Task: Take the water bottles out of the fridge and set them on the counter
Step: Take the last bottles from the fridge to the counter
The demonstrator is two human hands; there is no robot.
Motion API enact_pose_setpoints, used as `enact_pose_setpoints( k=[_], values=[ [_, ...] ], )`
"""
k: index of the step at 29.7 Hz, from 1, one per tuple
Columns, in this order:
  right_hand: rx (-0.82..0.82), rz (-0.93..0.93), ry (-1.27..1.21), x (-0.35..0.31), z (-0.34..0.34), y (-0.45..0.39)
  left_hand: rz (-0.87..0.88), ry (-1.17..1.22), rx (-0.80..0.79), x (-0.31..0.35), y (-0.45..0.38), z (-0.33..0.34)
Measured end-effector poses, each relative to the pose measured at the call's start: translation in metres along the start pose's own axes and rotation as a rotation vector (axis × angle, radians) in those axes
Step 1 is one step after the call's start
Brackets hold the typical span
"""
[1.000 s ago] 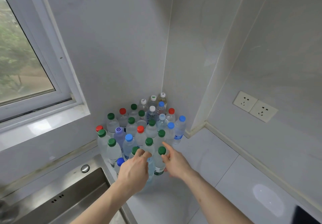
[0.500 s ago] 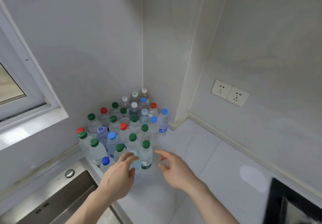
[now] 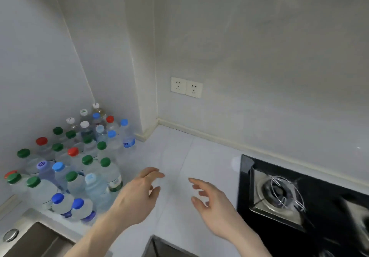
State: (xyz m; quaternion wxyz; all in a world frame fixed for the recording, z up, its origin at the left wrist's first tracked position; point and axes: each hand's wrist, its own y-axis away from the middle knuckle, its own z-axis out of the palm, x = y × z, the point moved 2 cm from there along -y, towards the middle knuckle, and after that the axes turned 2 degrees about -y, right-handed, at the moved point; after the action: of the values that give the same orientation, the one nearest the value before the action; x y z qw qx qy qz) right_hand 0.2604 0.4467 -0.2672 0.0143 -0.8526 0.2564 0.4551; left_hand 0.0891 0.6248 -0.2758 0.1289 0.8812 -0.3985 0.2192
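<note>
1. Water bottles (image 3: 79,162): upright, packed together in the counter (image 3: 179,156) corner beside the sink (image 3: 36,238); caps green, red, blue, white.
2. Left hand (image 3: 137,198): empty, fingers loosely spread, just right of the cluster (touching none).
3. Right hand (image 3: 213,202): empty, fingers loosely spread, above bare counter.
4. Gas hob (image 3: 299,200): black, at right.
5. Wall sockets (image 3: 186,87): two, side by side.

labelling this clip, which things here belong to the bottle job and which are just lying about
Job: bottles standing on the counter; left hand and right hand, both holding nothing.
Lying about: stove, sink, sockets.
</note>
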Motion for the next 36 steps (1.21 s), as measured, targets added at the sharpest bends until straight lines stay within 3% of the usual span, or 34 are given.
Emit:
enact_pose_setpoints(
  k=[7, 12, 17, 26, 36],
  values=[
    [0.297, 0.131, -0.054, 0.068, -0.091, 0.128, 0.302, 0.061, -0.096, 0.150, 0.010, 0.056],
    [0.521, 0.260, -0.118, 0.128, -0.149, 0.271, 0.557, 0.078, -0.209, 0.284, 0.055, 0.109],
    [0.667, 0.336, -0.144, 0.164, -0.181, 0.369, 0.745, 0.075, -0.246, 0.375, 0.102, 0.146],
    [1.023, 0.520, -0.122, 0.205, -0.203, 0.552, 1.128, 0.056, -0.415, 0.537, 0.198, 0.210],
    [1.357, 0.777, -0.098, 0.227, -0.203, 0.699, 1.524, 0.085, -0.595, 0.682, 0.275, 0.283]
  ],
)
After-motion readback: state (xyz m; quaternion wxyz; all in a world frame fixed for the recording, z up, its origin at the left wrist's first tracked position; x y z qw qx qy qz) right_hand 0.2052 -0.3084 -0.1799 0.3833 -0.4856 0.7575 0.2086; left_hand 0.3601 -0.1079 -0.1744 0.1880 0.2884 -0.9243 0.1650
